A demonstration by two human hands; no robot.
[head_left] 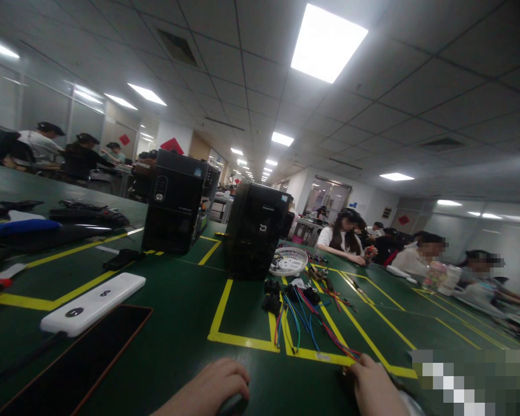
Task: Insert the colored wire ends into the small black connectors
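My left hand (210, 384) rests at the bottom edge of the green table (177, 323), fingers curled over a small dark rounded object (233, 403) that I cannot identify. My right hand (372, 384) lies to its right, fingers bent, touching the near ends of a bundle of red, blue and green wires (305, 323) with black connectors (272, 297); what it grips is hidden. The wires fan out inside yellow floor-tape boxes on the table.
Two black computer towers (173, 202) (253, 228) stand mid-table. A white basket (288, 260) sits beside the right tower. A white power bank (93, 303) and dark tablet (75, 361) lie at left, tools farther left. Several people sit working at right and back left.
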